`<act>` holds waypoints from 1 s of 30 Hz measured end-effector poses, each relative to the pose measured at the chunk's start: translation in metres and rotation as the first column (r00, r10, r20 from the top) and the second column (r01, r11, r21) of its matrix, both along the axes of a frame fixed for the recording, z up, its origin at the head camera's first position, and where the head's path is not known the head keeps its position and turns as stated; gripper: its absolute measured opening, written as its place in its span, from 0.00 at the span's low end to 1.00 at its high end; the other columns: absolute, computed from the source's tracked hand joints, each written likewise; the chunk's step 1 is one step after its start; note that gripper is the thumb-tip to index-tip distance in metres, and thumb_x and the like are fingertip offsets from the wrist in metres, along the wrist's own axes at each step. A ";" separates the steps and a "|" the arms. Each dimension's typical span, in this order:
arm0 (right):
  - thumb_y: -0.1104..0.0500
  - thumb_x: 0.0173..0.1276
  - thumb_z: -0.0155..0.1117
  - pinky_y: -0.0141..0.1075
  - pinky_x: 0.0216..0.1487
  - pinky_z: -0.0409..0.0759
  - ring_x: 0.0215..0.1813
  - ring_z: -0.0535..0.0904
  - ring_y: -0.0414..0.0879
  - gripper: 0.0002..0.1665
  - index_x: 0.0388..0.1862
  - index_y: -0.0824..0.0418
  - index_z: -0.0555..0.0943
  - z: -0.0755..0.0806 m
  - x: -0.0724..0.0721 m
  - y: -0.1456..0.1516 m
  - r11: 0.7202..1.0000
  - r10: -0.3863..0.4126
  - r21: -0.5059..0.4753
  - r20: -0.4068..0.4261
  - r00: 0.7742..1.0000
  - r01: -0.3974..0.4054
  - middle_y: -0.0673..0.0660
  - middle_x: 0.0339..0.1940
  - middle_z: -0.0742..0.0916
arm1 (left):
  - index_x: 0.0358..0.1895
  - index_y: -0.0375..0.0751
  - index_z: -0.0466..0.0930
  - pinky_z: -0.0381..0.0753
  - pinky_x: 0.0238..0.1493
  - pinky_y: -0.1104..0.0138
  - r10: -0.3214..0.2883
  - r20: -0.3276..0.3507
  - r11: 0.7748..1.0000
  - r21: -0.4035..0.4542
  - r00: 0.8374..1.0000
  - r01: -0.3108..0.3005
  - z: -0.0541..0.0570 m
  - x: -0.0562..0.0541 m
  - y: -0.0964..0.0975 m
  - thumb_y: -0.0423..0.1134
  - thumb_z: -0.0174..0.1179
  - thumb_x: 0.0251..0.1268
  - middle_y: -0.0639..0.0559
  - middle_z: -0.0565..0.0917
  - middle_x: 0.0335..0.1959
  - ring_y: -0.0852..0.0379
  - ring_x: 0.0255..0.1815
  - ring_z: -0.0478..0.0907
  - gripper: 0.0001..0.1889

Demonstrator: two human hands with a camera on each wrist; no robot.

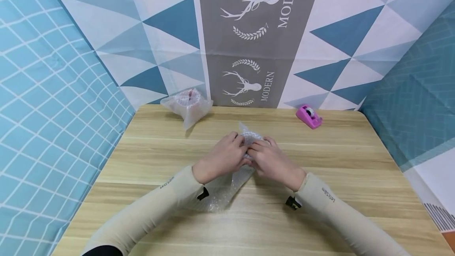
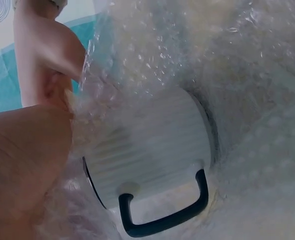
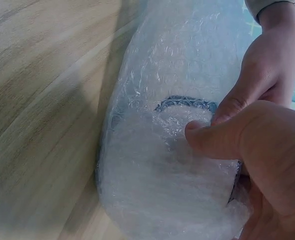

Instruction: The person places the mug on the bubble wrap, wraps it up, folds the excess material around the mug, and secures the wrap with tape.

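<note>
A white mug (image 2: 152, 145) with a dark handle and a thin dark rim lies inside clear bubble wrap (image 1: 225, 192). My left hand (image 1: 224, 154) grips the wrapped mug from the left, its fingers bent over the top. From the other side my right hand (image 1: 273, 160) holds the same bundle, the two hands meeting at the fingers. In the right wrist view, the right thumb (image 3: 207, 140) presses on the wrap near the mug's handle, which shows dark through the film. A loose length of wrap trails toward the near side, under the left wrist.
At the back left of the wooden table (image 1: 337, 149) lies another bubble-wrapped bundle (image 1: 190, 106), something reddish showing inside. A pink tape dispenser (image 1: 309, 116) stands at the back right. Patterned cloth (image 1: 170, 31) hangs along the back edge.
</note>
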State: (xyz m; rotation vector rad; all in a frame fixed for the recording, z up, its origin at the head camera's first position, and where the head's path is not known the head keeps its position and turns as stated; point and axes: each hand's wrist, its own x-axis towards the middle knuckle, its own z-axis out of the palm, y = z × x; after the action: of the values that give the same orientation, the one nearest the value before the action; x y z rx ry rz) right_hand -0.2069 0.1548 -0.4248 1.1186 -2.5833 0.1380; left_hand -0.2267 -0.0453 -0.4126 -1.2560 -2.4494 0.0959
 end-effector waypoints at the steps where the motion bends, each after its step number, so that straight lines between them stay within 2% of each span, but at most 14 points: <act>1: 0.50 0.63 0.76 0.63 0.66 0.74 0.58 0.83 0.53 0.15 0.44 0.57 0.86 0.000 0.000 -0.001 1.000 -0.003 -0.001 0.005 1.000 0.003 0.54 0.50 0.89 | 0.46 0.41 0.88 0.80 0.47 0.59 0.010 0.013 1.000 0.000 1.000 -0.010 0.000 0.001 0.000 0.64 0.60 0.70 0.46 0.83 0.44 0.47 0.44 0.76 0.27; 6: 0.51 0.61 0.79 0.63 0.68 0.72 0.58 0.83 0.53 0.15 0.43 0.57 0.87 -0.002 0.000 -0.004 1.000 -0.013 0.001 0.043 0.999 0.013 0.54 0.50 0.89 | 0.51 0.42 0.87 0.82 0.54 0.58 0.006 0.070 0.999 0.054 0.998 -0.009 0.000 0.006 -0.006 0.62 0.63 0.69 0.44 0.82 0.51 0.46 0.51 0.78 0.26; 9: 0.52 0.58 0.81 0.63 0.69 0.72 0.58 0.83 0.53 0.17 0.43 0.58 0.87 -0.002 0.000 -0.004 1.000 -0.022 0.011 0.045 0.999 0.022 0.54 0.50 0.89 | 0.57 0.41 0.85 0.83 0.58 0.57 -0.040 0.116 0.993 0.114 0.992 0.027 0.002 0.008 -0.012 0.56 0.64 0.70 0.41 0.82 0.56 0.44 0.55 0.79 0.24; 14: 0.54 0.56 0.82 0.62 0.69 0.72 0.59 0.82 0.53 0.18 0.44 0.58 0.87 -0.003 -0.001 -0.003 0.999 -0.027 0.024 0.048 0.998 0.026 0.54 0.50 0.90 | 0.64 0.35 0.80 0.80 0.66 0.53 -0.117 0.213 0.972 0.224 0.970 0.068 0.008 0.014 -0.030 0.47 0.65 0.72 0.35 0.80 0.62 0.41 0.63 0.80 0.25; 18: 0.53 0.57 0.81 0.63 0.71 0.70 0.60 0.82 0.53 0.19 0.45 0.58 0.87 -0.003 -0.001 -0.003 0.999 -0.033 0.028 0.067 0.997 0.031 0.54 0.51 0.90 | 0.69 0.32 0.74 0.78 0.69 0.53 -0.118 0.299 0.963 0.267 0.947 0.036 0.008 0.022 -0.054 0.48 0.64 0.73 0.36 0.79 0.64 0.43 0.65 0.79 0.29; 22: 0.53 0.57 0.81 0.63 0.71 0.70 0.60 0.82 0.53 0.17 0.43 0.57 0.87 -0.003 -0.001 -0.002 1.000 -0.027 0.016 0.065 0.998 0.026 0.53 0.49 0.90 | 0.74 0.36 0.68 0.77 0.70 0.55 -0.087 0.362 0.964 0.265 0.928 -0.013 0.002 0.032 -0.082 0.50 0.61 0.75 0.41 0.79 0.67 0.46 0.68 0.78 0.32; 26: 0.54 0.57 0.81 0.64 0.72 0.69 0.58 0.82 0.53 0.15 0.39 0.57 0.86 -0.003 0.000 -0.001 1.000 -0.024 -0.001 0.060 0.998 0.024 0.53 0.46 0.90 | 0.75 0.38 0.68 0.79 0.68 0.55 -0.110 0.361 0.957 0.289 0.926 0.001 -0.004 0.039 -0.109 0.48 0.58 0.77 0.43 0.80 0.67 0.47 0.67 0.79 0.29; 30: 0.55 0.57 0.81 0.64 0.72 0.69 0.58 0.82 0.53 0.14 0.38 0.57 0.86 -0.002 0.000 -0.002 1.000 -0.021 -0.006 0.064 0.998 0.022 0.52 0.45 0.90 | 0.69 0.38 0.74 0.84 0.62 0.56 -0.182 0.268 0.934 0.348 0.946 0.081 -0.008 0.041 -0.133 0.38 0.55 0.77 0.44 0.84 0.62 0.48 0.61 0.84 0.21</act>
State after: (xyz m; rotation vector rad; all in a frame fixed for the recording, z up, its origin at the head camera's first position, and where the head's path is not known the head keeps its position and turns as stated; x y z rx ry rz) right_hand -0.2068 0.1523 -0.4267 1.1010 -2.6479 0.1799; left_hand -0.1854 -0.1781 -0.4209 -1.3523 -2.4713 -0.5619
